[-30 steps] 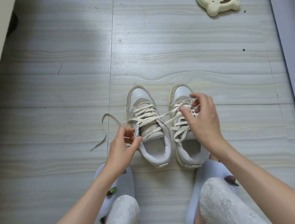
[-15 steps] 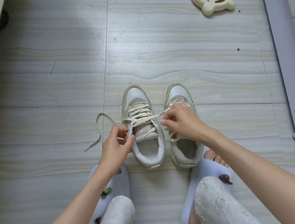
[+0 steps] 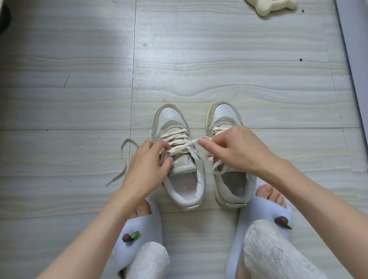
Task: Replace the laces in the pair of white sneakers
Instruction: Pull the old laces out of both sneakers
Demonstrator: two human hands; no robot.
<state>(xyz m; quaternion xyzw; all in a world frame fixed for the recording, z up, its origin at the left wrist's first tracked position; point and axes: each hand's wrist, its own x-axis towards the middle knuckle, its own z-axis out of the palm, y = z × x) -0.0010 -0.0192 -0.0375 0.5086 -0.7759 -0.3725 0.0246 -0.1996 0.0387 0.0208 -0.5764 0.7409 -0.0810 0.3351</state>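
Observation:
Two white sneakers stand side by side on the floor, toes away from me. The left sneaker point(image 3: 183, 185) has cream laces point(image 3: 175, 138) crossed over its tongue. My left hand point(image 3: 148, 166) grips those laces at the shoe's left side. One loose lace end point(image 3: 123, 160) trails left over the floor. My right hand point(image 3: 232, 150) sits over the right sneaker point(image 3: 223, 116) and pinches a lace strand that runs across from the left shoe. The right sneaker's own loosened laces hang under that hand.
A cream pet bowl point(image 3: 270, 3) with brown kibble sits at the far right. A grey wall base point(image 3: 359, 73) runs down the right side. My feet in pale blue slippers point(image 3: 143, 231) rest just behind the sneakers on grey wood-look floor.
My left hand has moved right from beside the left sneaker onto its laces. My right hand has shifted slightly and now pulls the strand taut between the shoes.

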